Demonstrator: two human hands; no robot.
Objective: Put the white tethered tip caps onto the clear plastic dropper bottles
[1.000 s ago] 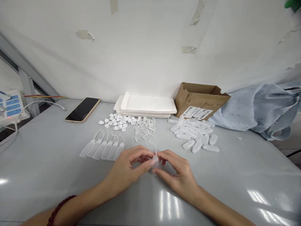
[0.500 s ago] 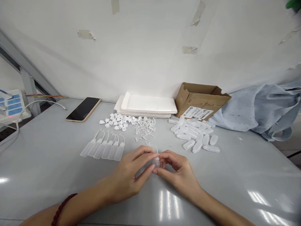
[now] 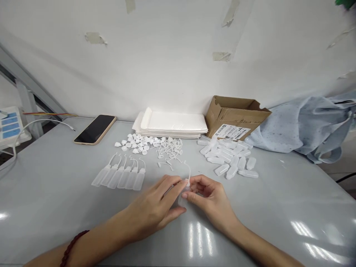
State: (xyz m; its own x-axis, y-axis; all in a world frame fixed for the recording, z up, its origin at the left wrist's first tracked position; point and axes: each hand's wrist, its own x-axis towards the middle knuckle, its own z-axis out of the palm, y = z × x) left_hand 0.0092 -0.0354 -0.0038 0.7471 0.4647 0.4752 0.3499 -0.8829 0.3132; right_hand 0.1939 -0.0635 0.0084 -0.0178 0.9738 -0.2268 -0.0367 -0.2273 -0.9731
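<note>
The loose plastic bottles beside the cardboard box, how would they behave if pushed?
The loose plastic bottles look thin, translucent and empty, so probably very light. Lying on their sides on the glossy table, they would likely roll or scatter.

White taped wall point(image 3: 172, 66), grey table point(image 3: 278, 207)

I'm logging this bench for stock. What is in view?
table: one, grey, under everything
phone: one, black, back left
padded envelopes: one stack, white, by wall
cardboard box: one, brown, right of stack
bottle bodies: pile, translucent, before box
nozzle tips: pile, white, centre
capped bottles: about six, translucent, left row
cloth: one, blue-grey, far right
small bottle: one, translucent, between both hands
left hand: one, on small bottle
right hand: one, on small bottle
</note>
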